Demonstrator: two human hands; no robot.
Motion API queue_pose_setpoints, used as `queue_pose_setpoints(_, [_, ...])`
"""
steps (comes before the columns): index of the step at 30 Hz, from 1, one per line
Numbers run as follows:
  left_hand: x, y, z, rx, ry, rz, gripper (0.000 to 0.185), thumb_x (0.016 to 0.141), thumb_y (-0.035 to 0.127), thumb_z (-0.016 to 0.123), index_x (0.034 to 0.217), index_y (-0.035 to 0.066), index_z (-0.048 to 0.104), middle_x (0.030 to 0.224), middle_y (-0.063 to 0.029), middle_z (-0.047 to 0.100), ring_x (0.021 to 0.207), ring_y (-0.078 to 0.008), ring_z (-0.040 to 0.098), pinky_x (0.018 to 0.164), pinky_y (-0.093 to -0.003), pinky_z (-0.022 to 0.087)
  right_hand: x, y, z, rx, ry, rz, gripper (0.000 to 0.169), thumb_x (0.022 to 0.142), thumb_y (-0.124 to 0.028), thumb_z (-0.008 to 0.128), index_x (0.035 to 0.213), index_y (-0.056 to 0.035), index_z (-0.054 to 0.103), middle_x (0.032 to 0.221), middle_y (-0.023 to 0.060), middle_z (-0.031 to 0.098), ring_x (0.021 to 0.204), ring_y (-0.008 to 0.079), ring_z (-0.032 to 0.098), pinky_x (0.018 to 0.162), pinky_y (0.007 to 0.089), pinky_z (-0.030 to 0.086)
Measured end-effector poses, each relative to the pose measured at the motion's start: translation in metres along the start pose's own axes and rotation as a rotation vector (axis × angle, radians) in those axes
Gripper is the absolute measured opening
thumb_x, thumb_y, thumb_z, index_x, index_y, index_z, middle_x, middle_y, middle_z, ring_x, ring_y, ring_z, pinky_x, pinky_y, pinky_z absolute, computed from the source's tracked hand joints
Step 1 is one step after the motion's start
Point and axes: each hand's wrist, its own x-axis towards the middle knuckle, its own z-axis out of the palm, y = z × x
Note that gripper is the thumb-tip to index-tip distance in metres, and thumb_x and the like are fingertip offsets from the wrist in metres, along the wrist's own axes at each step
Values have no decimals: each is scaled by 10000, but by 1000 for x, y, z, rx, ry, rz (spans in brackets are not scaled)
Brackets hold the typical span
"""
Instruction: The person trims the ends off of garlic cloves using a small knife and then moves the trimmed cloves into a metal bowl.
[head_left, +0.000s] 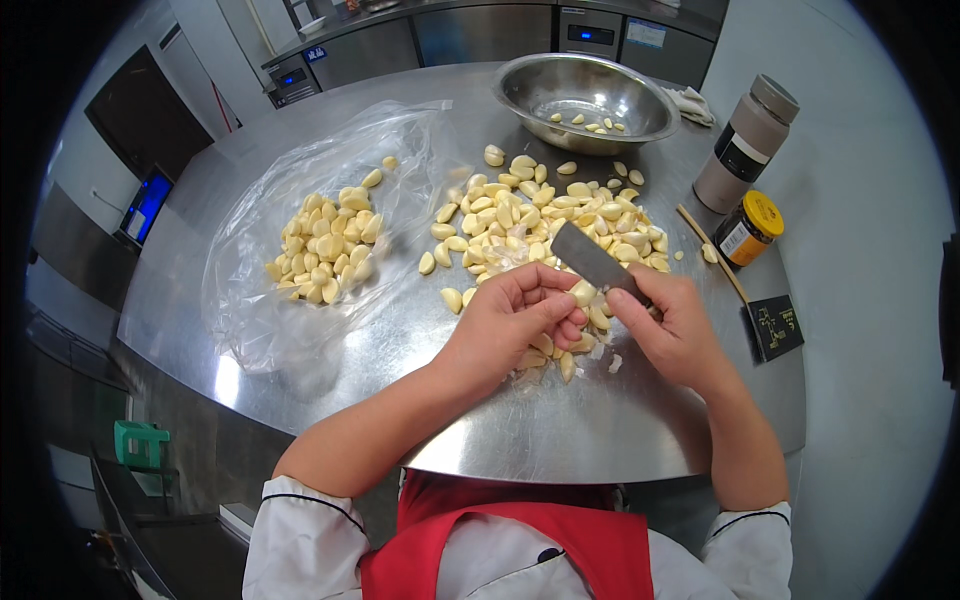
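My left hand pinches a garlic clove between thumb and fingertips. Close beside it, my right hand grips a small knife with a broad, dark metal blade, which points up and left over the garlic. The thumb of that hand is at the held clove. A large heap of garlic cloves lies beyond both hands, with bits of papery skin among it. More cloves sit in a pile on a clear plastic bag to the left. Several cloves lie in a steel bowl at the back.
The steel table has a curved-looking front edge at my apron. At the right stand a taupe bottle and a jar with a yellow lid. A wooden stick and a black box lie nearby. A cloth lies behind the bowl.
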Motion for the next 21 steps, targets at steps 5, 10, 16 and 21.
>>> queue_pose_setpoints(5, [0, 2, 1, -89, 13, -53, 205, 937, 88, 562, 1116, -12, 549, 898, -100, 646, 770, -143, 622, 729, -255, 518, 4, 7, -2, 40, 100, 10, 152, 877, -112, 595, 839, 27, 548, 622, 100, 555, 534, 142, 515, 500, 288, 410])
queue_pose_setpoints(10, [-1, 3, -1, -121, 0, -60, 224, 938, 101, 566, 1135, -4, 554, 896, -96, 647, 775, -145, 621, 734, -258, 514, 7, 16, 2, 135, 227, 55, 122, 861, -27, 570, 957, 38, 531, 786, 91, 609, 660, 113, 556, 546, 251, 452])
queue_pose_setpoints(16, [-2, 12, 4, -194, -74, -52, 239, 933, 97, 570, 1146, -8, 544, 930, -95, 630, 775, -147, 618, 723, -253, 507, 7, 23, -1, 7, 268, 6, 93, 857, -18, 582, 910, 50, 548, 807, 94, 587, 708, 123, 559, 547, 263, 439])
queue_pose_setpoints(21, [-1, 12, -10, -493, -107, -124, 271, 945, 76, 538, 1186, -37, 496, 921, -89, 609, 834, -137, 615, 749, -225, 530, 8, 16, 2, -44, 279, -66, 133, 863, -53, 606, 850, 65, 547, 750, 120, 575, 676, 169, 552, 555, 309, 437])
